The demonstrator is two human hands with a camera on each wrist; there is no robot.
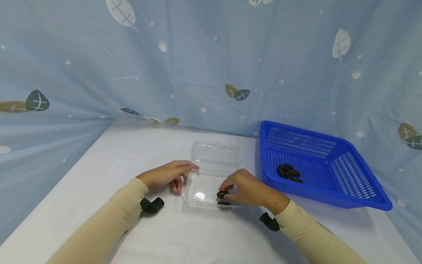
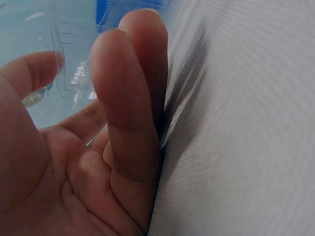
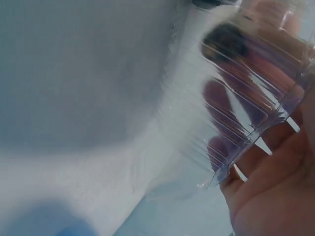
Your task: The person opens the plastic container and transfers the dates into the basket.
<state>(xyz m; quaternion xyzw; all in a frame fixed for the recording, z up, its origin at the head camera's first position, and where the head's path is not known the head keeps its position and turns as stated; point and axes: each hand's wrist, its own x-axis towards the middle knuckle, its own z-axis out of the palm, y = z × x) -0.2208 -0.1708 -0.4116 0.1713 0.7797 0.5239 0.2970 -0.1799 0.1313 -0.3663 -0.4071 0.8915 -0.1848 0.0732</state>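
A clear hinged plastic box [image 1: 206,185] lies unfolded on the white tabletop, its lid [image 1: 215,153] toward the back. My right hand [image 1: 245,189] reaches over the box's right side and pinches a dark brown date [image 1: 222,194] between thumb and fingertips. Another date [image 1: 224,204] lies just below it, by the near wall. Through the clear wall, the right wrist view shows the pinched date [image 3: 224,43] blurred. At the left edge of the box rests my left hand [image 1: 173,174], one finger extended along the rim, the others loosely bent near the cloth.
A blue slatted basket [image 1: 316,189] stands on the right, with a small pile of dates [image 1: 288,172] in its left part. Behind the table [image 1: 145,146] hangs a light blue curtain [image 1: 197,66] printed with leaves. Black wrist mounts [image 1: 152,205] sit under both sleeves.
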